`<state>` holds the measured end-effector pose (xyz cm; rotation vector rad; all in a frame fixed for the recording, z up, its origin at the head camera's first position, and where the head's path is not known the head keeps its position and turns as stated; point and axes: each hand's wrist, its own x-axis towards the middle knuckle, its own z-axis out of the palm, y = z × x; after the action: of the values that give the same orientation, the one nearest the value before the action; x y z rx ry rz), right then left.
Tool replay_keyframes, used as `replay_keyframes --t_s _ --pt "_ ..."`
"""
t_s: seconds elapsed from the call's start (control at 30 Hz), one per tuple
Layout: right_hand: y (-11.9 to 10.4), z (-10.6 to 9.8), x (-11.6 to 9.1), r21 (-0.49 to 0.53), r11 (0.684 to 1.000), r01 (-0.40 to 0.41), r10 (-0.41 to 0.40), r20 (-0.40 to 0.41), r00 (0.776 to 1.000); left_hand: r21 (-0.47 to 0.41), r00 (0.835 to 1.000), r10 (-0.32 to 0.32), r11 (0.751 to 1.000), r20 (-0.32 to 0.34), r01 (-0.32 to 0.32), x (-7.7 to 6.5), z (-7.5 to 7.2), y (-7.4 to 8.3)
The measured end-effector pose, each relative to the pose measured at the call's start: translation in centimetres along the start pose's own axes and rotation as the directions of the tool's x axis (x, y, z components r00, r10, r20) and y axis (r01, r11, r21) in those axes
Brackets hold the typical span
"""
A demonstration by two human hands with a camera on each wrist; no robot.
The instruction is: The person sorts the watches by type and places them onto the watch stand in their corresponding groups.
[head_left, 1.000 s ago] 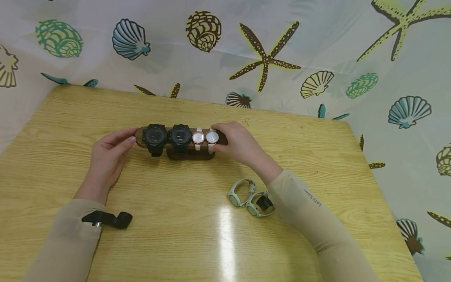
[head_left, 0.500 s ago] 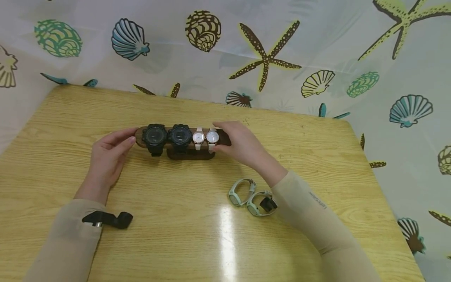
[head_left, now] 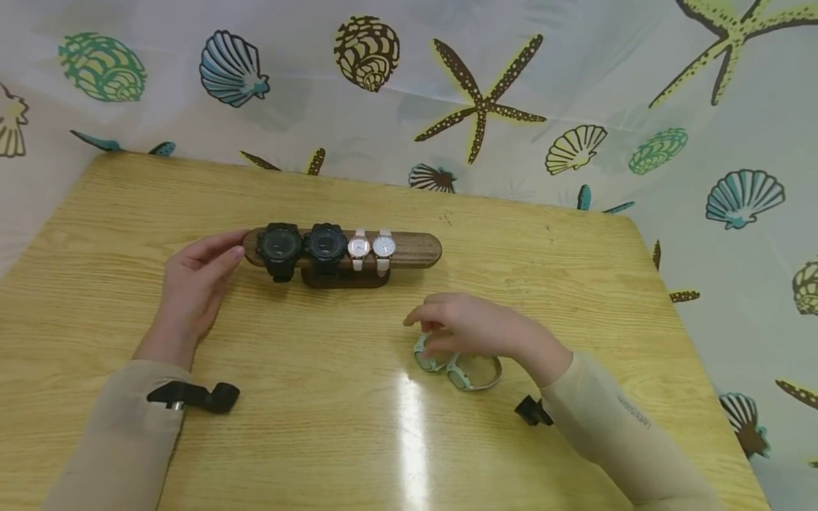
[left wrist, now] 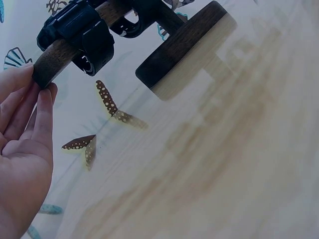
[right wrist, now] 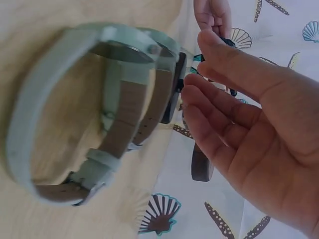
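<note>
Down from the right end of the stand, the right hand (head_left: 473,323) has come to hang over the pale green watches, while the left hand (head_left: 194,284) keeps its place and the stand's right end is now uncovered.

Leftmost, the left hand pinches the tip of the wooden stand (head_left: 415,250), thumb on one side, fingers on the other, barely apart. Along the bar come the first black watch (head_left: 280,244), the second black watch (head_left: 326,243), then a white-strapped watch (head_left: 359,247) and another white-strapped watch (head_left: 384,247), with bare wood beyond. Nearer the person, the left green watch (head_left: 423,358) and the right green watch (head_left: 458,378) lie on their sides on the bench (head_left: 307,426), straps closed into loops. The right hand's fingers are half curved with a small gap at the thumb, holding nothing; whether a fingertip touches a strap, I cannot tell.

The step looks like picking up a green watch. I'd take one by its strap, lift it clear so its neighbour isn't dragged along, and keep the left hand steadying the stand, since the bar overhangs its foot and could tip.

Counted: one stand, two black watches, two white-strapped, two pale green, six watches altogether; two hands.
</note>
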<state>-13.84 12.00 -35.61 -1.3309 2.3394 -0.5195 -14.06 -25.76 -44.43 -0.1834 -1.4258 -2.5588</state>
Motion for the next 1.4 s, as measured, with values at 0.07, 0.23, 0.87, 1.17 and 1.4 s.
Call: replay_keyframes --t_s 0.07,0.23,0.87,1.17,1.4 --pt "-0.1 0.4 -0.5 0.001 1.000 -0.022 0.022 0.027 0.999 -0.009 1.000 0.002 1.000 -0.001 -0.002 0.1 0.0 0.0" --pt "-0.4 1.0 -1.7 -0.031 0.998 -0.052 0.053 0.021 0.998 -0.012 1.000 0.008 1.000 0.004 -0.008 0.1 0.1 0.0" --pt "0.4 3.0 -6.0 -0.026 0.988 -0.150 0.151 0.065 0.986 -0.035 1.000 0.015 0.999 -0.003 -0.015 0.4 0.2 0.2" --pt "0.6 3.5 -5.8 -0.056 0.988 -0.144 0.148 0.078 0.986 -0.031 1.000 0.006 0.999 0.000 -0.006 0.2 0.1 0.2" --pt "0.3 0.6 -6.2 0.056 0.986 -0.157 0.158 -0.003 0.987 0.004 1.000 -0.005 1.000 -0.009 0.005 0.0 0.1 0.1"
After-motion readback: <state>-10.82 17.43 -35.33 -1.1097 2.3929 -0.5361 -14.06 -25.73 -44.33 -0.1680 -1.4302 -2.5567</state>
